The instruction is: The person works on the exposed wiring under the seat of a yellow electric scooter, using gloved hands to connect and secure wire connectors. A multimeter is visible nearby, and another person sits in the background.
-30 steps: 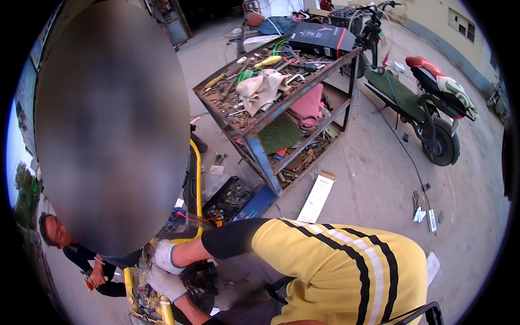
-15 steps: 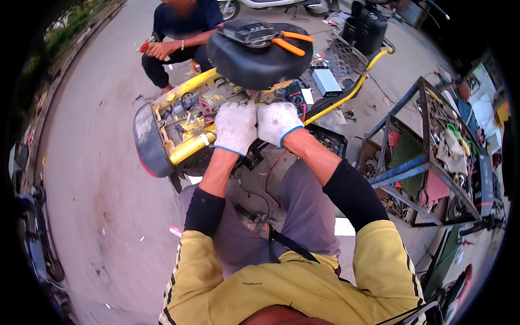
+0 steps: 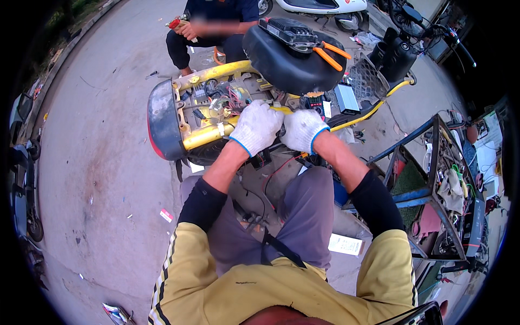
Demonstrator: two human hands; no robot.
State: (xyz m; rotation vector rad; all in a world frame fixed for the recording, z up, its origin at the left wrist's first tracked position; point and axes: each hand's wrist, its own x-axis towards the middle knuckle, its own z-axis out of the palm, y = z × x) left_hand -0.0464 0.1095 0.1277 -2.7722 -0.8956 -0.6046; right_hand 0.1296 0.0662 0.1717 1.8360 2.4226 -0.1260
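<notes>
Both my hands wear white knit gloves with blue cuffs and are curled closed over the near yellow tube of a scooter frame [image 3: 205,136]. My left hand [image 3: 255,129] is beside the open bay with its tangle of wires [image 3: 232,101]. Just right of it, slightly apart, is my right hand [image 3: 304,130]. The fingertips are turned away, so what they grip is hidden. A black seat [image 3: 295,69] is behind my hands. On it lie a black finned box [image 3: 287,32] and orange-handled pliers [image 3: 331,56]. A multimeter [image 3: 314,102] sits just beyond my right hand.
A silver box [image 3: 346,98] rests right of the seat. At right stands a metal rack [image 3: 433,162] full of tools and parts. Across the scooter a person [image 3: 222,16] crouches, holding a red object. A white scooter [image 3: 319,6] is parked behind. A white paper [image 3: 345,245] lies by my right knee.
The view has shifted, so the scooter and rack sit farther right in the picture. My gloved hands have moved slightly apart, both still curled at the yellow tube.
</notes>
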